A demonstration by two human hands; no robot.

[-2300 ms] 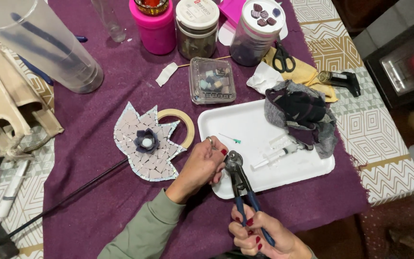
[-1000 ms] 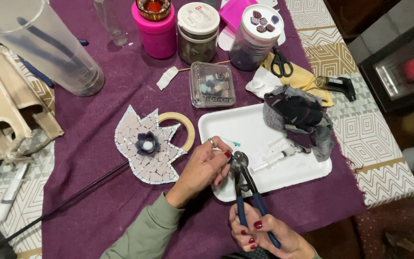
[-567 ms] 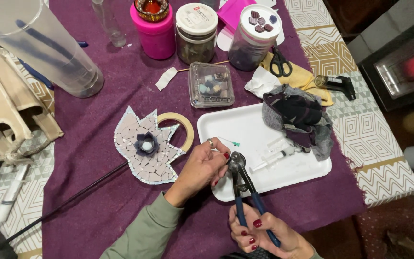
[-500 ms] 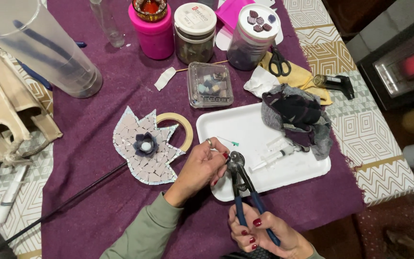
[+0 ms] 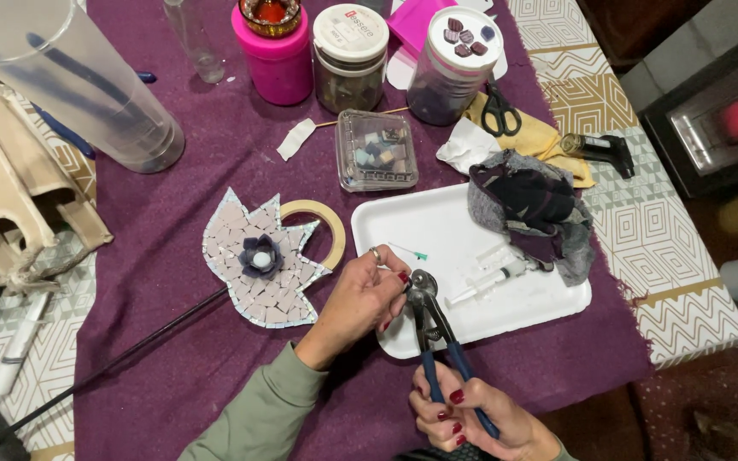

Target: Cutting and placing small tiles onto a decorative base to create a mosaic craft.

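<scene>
My left hand (image 5: 359, 300) reaches in from the lower left in a green sleeve, a ring on one finger. Its fingertips are pinched on a tiny tile piece, mostly hidden, right at the jaws of the nippers (image 5: 430, 318). My right hand (image 5: 463, 416), at the bottom edge, grips the nippers' blue handles, with the jaws pointing up over the front left corner of the white tray (image 5: 437, 224). Left of my hands lies a tulip-shaped mosaic (image 5: 257, 261) of pale tiles with a dark flower in its middle.
On the tray lie syringes (image 5: 487, 278) and a dark cloth (image 5: 530, 208). Behind it stand a clear box of tiles (image 5: 377, 149), jars (image 5: 350, 56), a pink container (image 5: 279, 58) and scissors (image 5: 499, 107). A tape ring (image 5: 332, 232) sits by the mosaic, and a big clear tub (image 5: 70, 85) stands far left.
Both hands and the nippers stay at the tray's front left corner, shifting only slightly. The left fingertips remain pinched at the jaws.
</scene>
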